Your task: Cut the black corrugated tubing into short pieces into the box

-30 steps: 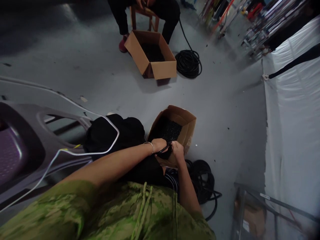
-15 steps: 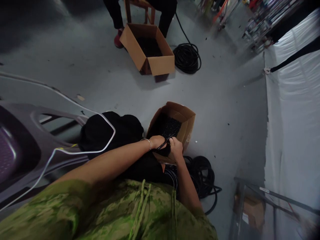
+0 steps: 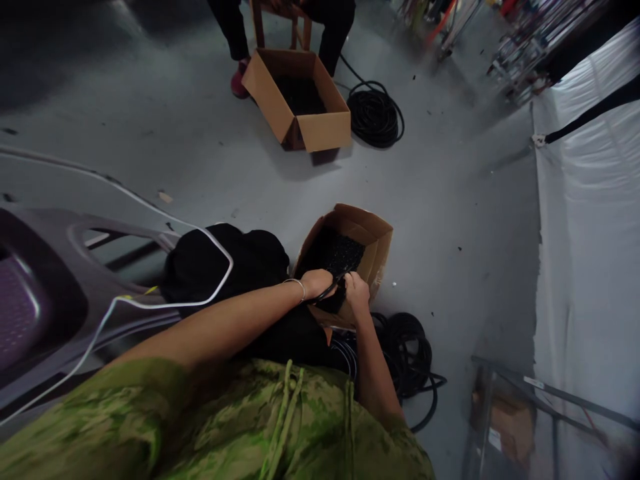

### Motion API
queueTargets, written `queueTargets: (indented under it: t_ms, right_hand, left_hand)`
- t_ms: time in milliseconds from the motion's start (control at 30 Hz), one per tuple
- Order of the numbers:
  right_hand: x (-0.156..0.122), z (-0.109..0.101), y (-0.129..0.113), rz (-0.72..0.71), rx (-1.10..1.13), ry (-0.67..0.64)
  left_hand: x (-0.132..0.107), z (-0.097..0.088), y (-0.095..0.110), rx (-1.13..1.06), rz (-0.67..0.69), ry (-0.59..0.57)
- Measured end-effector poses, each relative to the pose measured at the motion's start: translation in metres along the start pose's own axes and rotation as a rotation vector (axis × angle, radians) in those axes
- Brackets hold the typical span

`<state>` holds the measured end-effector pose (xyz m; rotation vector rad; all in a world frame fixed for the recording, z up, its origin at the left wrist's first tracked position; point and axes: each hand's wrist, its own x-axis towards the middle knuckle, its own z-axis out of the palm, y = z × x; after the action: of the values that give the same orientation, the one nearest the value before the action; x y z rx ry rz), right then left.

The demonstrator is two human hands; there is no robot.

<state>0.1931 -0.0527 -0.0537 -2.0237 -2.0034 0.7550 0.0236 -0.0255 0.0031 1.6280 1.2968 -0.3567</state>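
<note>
My left hand, with a bracelet at the wrist, is closed around what look like black-handled scissors. They point to the right, toward my other hand. Beside their tips, my right hand is closed in a pinch; what sits between its fingers is too small and dark to make out. Both hands are over an open cardboard box that holds a heap of small black pieces. Black hose lies coiled on the floor by my right forearm.
Across the floor, a seated person has another cardboard box with black contents and a coil of black hose. A purple-grey plastic chair and a white cable are at left. A metal frame stands lower right.
My right hand has shifted slightly to the right, and the dark thing between my hands has changed its angle a little. The hose near the seated person lies in a different curve.
</note>
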Motion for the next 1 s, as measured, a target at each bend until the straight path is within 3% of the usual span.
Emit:
queueTargets:
  t_ms: [367,600,767,1000]
  right_hand:
    - [-0.001,-0.017,-0.024,-0.038,-0.223,-0.076]
    - [0.006,-0.016,-0.019,0.048,-0.215,0.001]
    - [0.008,-0.013,-0.016,0.057,-0.180,0.040]
    - [0.003,-0.019,-0.021,-0.088,-0.205,0.003]
  left_hand:
    - [-0.001,-0.001,0.002,0.068,0.032,0.074]
    - [-0.004,0.001,0.005,0.171,0.074,0.269]
    - [-0.006,-0.001,0.007,0.159,0.051,0.257]
    - [0.002,-0.002,0.000,0.117,0.074,0.175]
